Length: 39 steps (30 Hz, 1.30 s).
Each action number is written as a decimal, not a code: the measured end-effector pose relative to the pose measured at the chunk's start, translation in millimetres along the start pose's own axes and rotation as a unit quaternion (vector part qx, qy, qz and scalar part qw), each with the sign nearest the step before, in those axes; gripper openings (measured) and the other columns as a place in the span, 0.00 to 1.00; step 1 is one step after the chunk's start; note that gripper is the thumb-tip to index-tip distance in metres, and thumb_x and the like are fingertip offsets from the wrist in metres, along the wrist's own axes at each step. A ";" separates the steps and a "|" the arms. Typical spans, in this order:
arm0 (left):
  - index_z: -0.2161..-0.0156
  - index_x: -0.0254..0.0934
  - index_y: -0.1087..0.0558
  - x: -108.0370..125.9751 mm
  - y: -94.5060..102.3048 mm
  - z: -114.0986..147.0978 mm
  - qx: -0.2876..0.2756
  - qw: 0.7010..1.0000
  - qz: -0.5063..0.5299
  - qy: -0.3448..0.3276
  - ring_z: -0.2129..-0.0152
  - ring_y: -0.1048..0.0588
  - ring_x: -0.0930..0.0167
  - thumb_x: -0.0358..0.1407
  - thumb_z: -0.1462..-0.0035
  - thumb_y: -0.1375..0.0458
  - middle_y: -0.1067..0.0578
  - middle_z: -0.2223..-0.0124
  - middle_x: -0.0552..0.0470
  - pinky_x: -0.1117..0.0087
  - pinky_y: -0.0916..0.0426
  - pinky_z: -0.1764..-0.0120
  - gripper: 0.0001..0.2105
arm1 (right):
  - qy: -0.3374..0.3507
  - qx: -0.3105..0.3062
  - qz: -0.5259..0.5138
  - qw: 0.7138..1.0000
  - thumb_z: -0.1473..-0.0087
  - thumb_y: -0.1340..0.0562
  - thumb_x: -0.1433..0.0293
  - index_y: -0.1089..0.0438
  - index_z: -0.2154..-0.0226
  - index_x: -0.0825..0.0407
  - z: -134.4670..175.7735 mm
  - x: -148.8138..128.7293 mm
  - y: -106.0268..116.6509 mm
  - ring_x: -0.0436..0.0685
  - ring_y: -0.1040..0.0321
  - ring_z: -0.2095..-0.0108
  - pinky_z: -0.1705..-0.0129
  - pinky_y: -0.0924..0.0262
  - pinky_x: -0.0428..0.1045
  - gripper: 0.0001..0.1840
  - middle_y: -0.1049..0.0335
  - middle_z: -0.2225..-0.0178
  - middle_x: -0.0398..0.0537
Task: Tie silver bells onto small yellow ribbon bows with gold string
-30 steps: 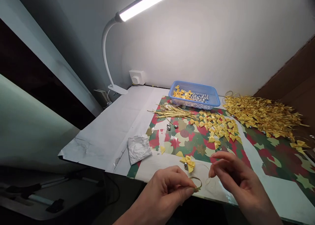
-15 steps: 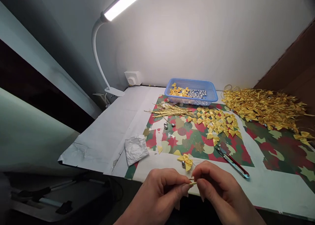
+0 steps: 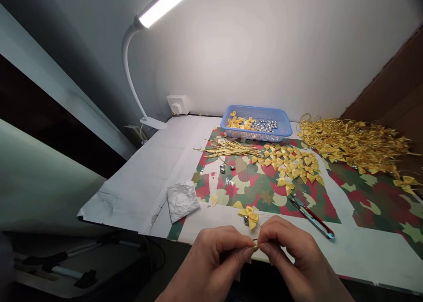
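At the table's front edge, my left hand (image 3: 218,260) pinches a short visible bit of gold cord (image 3: 255,246) between thumb and forefinger. Meeting it fingertip to fingertip, my right hand (image 3: 294,253) is closed on the same cord. Just beyond the fingers lies a yellow ribbon bow (image 3: 252,215) with a small silver bell (image 3: 246,220) at its left side. A thin strand runs from the bow toward my right fingers. Most of the cord is hidden by the hands.
Tweezer-like snips (image 3: 313,220) lie to the right. Behind are loose yellow bows (image 3: 299,161), gold cords (image 3: 231,148), and a blue basket (image 3: 282,132) of bows and bells. A heap of corded bows (image 3: 357,143) fills the right; crumpled white paper (image 3: 183,201) lies left, beneath a lamp (image 3: 130,64).
My right fingertips have moved slightly left and closed against the left fingertips, so less of the gold cord shows between them. The bow and bell have stayed in place.
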<state>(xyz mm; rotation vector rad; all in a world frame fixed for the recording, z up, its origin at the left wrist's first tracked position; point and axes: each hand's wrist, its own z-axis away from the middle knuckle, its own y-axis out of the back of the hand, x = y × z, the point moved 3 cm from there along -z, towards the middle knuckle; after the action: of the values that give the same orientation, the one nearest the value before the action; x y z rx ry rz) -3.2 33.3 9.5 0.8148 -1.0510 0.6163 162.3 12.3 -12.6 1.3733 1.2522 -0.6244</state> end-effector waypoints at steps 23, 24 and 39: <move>0.68 0.32 0.23 -16.3 -7.8 -25.8 -0.056 0.996 -0.043 0.056 0.79 0.31 0.74 0.36 0.36 0.47 0.30 0.74 0.54 0.74 0.38 0.74 0.13 | 0.009 0.023 0.154 0.988 0.37 0.51 0.79 0.41 0.66 0.49 16.2 29.2 -11.8 0.52 0.37 0.73 0.71 0.45 0.46 0.10 0.38 0.70 0.44; 0.68 0.32 0.23 -15.6 -7.7 -26.5 -0.053 0.996 -0.059 0.043 0.79 0.31 0.74 0.35 0.36 0.48 0.30 0.74 0.54 0.74 0.38 0.73 0.14 | 0.004 0.037 0.151 0.988 0.37 0.51 0.78 0.41 0.67 0.49 16.2 29.2 -13.1 0.52 0.38 0.73 0.71 0.45 0.46 0.10 0.38 0.70 0.44; 0.63 0.35 0.25 -17.3 9.2 -72.0 0.025 0.963 -0.263 -0.047 0.61 0.28 0.63 0.23 0.44 0.46 0.29 0.59 0.46 0.63 0.33 0.58 0.09 | -0.153 0.062 -0.049 0.985 0.39 0.46 0.67 0.41 0.75 0.50 16.9 29.3 -5.9 0.48 0.49 0.77 0.76 0.53 0.44 0.13 0.46 0.76 0.37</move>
<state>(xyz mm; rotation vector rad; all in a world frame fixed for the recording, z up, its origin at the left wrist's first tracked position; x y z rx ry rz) 19.4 96.7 -22.7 1.1258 -0.8537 0.1523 170.5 5.1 -45.2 1.2654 1.0508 -0.9582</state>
